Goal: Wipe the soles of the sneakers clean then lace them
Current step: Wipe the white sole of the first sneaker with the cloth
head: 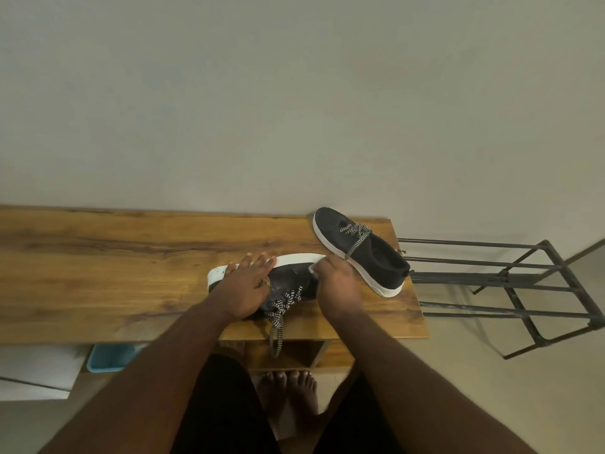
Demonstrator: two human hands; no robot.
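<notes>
Left hand (244, 283) spread flat on tipped black white-soled sneaker (288, 283) near wooden table (98, 257) front edge; right hand (337, 283) curled around small white cloth (312, 269); bare tabletop leftward.

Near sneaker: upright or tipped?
Tipped. The near sneaker lies on its side on the table, white sole edge facing the wall, left hand pressing it.

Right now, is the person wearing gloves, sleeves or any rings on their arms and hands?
No gloves or sleeves: both forearms are bare as far up as the picture shows. The left hand and right hand show no watch or bracelet. Rings are too small to tell.
</notes>
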